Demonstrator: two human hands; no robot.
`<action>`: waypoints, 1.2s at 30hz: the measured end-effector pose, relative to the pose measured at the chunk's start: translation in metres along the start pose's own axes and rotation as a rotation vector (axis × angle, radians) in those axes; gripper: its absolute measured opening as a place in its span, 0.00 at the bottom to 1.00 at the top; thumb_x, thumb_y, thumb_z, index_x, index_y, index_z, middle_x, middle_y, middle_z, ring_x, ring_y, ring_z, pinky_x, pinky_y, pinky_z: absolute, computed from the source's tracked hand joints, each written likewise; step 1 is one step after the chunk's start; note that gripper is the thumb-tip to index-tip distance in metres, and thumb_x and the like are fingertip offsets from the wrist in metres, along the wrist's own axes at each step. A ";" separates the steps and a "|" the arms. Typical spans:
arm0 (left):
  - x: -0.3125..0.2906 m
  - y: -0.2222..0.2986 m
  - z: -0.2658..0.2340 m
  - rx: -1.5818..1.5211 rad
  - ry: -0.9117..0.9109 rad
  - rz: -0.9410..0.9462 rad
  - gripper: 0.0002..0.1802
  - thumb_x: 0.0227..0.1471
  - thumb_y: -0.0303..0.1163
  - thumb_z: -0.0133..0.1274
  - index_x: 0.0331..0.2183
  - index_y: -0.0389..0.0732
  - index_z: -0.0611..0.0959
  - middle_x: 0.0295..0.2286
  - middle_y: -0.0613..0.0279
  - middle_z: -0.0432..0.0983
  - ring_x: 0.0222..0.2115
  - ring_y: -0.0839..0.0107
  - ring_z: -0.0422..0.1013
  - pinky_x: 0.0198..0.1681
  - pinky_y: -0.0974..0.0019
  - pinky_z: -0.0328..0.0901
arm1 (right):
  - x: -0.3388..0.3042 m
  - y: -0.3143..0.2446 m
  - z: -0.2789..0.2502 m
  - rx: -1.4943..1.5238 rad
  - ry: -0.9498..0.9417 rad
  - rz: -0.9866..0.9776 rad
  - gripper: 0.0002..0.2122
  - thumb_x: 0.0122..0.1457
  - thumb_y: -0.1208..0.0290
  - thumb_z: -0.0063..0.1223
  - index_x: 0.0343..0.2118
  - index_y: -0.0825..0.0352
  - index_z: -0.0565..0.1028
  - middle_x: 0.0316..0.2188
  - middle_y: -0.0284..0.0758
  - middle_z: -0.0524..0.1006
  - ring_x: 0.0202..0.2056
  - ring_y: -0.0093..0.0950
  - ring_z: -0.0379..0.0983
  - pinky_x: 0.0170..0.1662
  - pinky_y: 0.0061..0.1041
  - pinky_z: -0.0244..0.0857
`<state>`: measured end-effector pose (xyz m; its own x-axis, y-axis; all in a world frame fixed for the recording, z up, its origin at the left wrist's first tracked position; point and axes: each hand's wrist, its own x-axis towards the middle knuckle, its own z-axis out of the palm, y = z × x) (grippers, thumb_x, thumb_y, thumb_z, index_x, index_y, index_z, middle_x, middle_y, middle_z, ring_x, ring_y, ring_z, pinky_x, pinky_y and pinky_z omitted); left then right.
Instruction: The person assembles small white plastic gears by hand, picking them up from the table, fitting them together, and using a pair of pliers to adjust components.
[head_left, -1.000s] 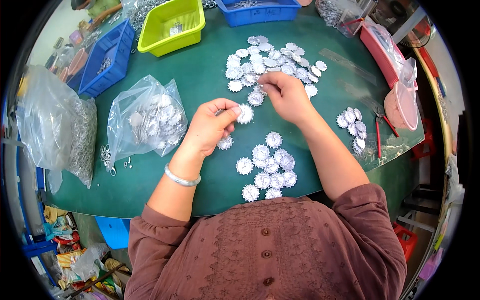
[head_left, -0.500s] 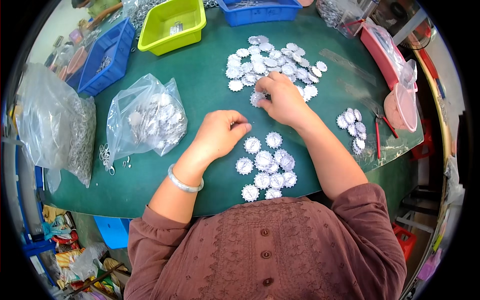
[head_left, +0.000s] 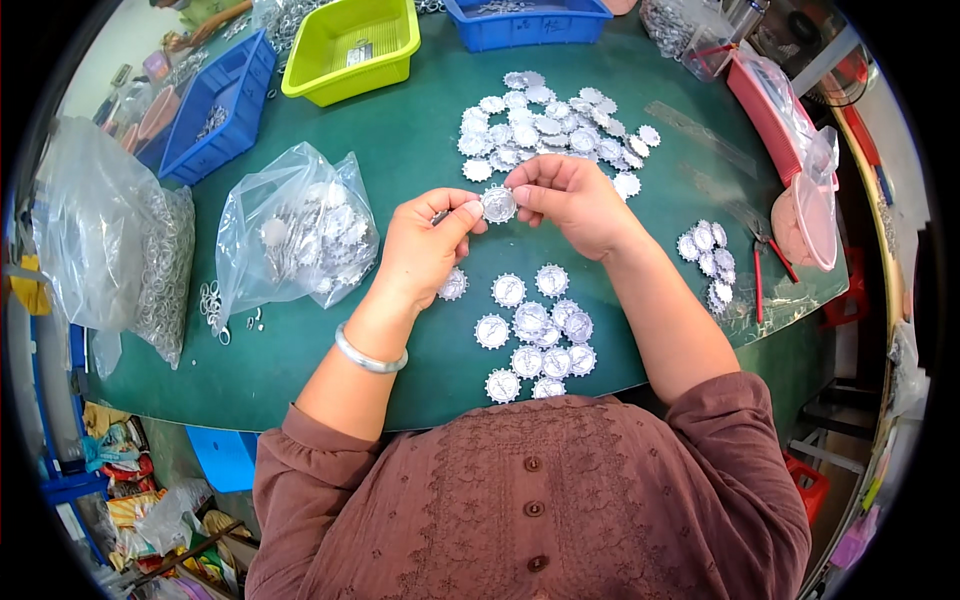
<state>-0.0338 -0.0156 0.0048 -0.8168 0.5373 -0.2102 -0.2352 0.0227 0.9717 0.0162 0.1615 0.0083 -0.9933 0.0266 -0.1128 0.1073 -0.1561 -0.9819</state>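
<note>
My left hand [head_left: 432, 236] and my right hand [head_left: 572, 203] meet over the green table, pinching one silvery toothed metal disc [head_left: 498, 204] from both sides. Both sets of fingers are closed at its rim, and a raised design shows on its face. Just beyond my right hand lies a loose heap of similar discs [head_left: 548, 126]. Closer to me, several more discs [head_left: 530, 320] are spread out face up, some overlapping. A single disc [head_left: 453, 284] sits beside my left wrist, partly covered by it.
On the left stand a clear bag of discs [head_left: 330, 235] and a bag of metal rings [head_left: 165, 265]. Blue trays [head_left: 240, 110] and a lime-green basket [head_left: 352, 85] stand farther back. At the right lie a small disc group [head_left: 706, 250] and red-handled pliers [head_left: 758, 280], near a pink cup [head_left: 803, 220].
My right hand has lifted a disc off the near edge of the heap and drawn it nearer. My left hand has moved up and right to the disc, uncovering another by its wrist.
</note>
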 end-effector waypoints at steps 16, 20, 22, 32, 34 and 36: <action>0.005 -0.007 -0.006 -0.304 -0.059 -0.009 0.09 0.50 0.30 0.45 0.32 0.35 0.75 0.22 0.64 0.72 0.17 0.81 0.63 0.19 0.79 0.58 | -0.001 -0.001 0.000 0.091 0.001 0.005 0.07 0.48 0.79 0.51 0.32 0.70 0.71 0.25 0.30 0.72 0.24 0.19 0.68 0.28 0.16 0.62; 0.004 -0.006 -0.004 -0.334 -0.065 -0.021 0.09 0.50 0.30 0.44 0.32 0.35 0.75 0.23 0.63 0.72 0.19 0.80 0.65 0.21 0.78 0.60 | -0.001 0.000 0.000 0.106 0.015 -0.004 0.06 0.48 0.79 0.51 0.32 0.70 0.71 0.25 0.30 0.72 0.24 0.19 0.68 0.28 0.16 0.61; 0.004 -0.006 -0.004 -0.329 -0.063 -0.023 0.10 0.50 0.30 0.44 0.33 0.35 0.75 0.23 0.63 0.72 0.20 0.78 0.66 0.23 0.77 0.61 | -0.001 0.000 0.000 0.107 0.022 -0.005 0.06 0.48 0.79 0.51 0.31 0.70 0.71 0.25 0.30 0.72 0.24 0.19 0.68 0.28 0.17 0.61; 0.003 -0.005 0.002 -0.449 -0.098 -0.104 0.13 0.53 0.32 0.41 0.36 0.33 0.73 0.30 0.58 0.71 0.29 0.71 0.68 0.34 0.70 0.66 | -0.002 0.000 0.010 -0.053 0.012 -0.060 0.07 0.49 0.78 0.50 0.31 0.72 0.71 0.24 0.32 0.73 0.24 0.18 0.68 0.28 0.16 0.63; 0.003 -0.005 0.003 -0.547 -0.144 -0.157 0.17 0.54 0.35 0.38 0.37 0.30 0.72 0.32 0.55 0.71 0.33 0.66 0.69 0.40 0.66 0.65 | -0.004 0.002 0.016 0.022 -0.109 -0.166 0.06 0.50 0.78 0.48 0.32 0.72 0.71 0.25 0.33 0.74 0.26 0.19 0.70 0.30 0.16 0.63; 0.008 -0.012 -0.003 -0.597 -0.193 -0.193 0.19 0.55 0.37 0.37 0.38 0.28 0.70 0.33 0.51 0.70 0.35 0.63 0.68 0.40 0.65 0.65 | -0.005 -0.005 0.015 0.019 -0.090 -0.142 0.07 0.51 0.78 0.47 0.33 0.72 0.71 0.26 0.33 0.74 0.28 0.19 0.70 0.31 0.16 0.63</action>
<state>-0.0392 -0.0141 -0.0084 -0.6344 0.7133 -0.2979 -0.6657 -0.3081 0.6797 0.0203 0.1474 0.0162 -0.9984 -0.0387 0.0416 -0.0342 -0.1758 -0.9838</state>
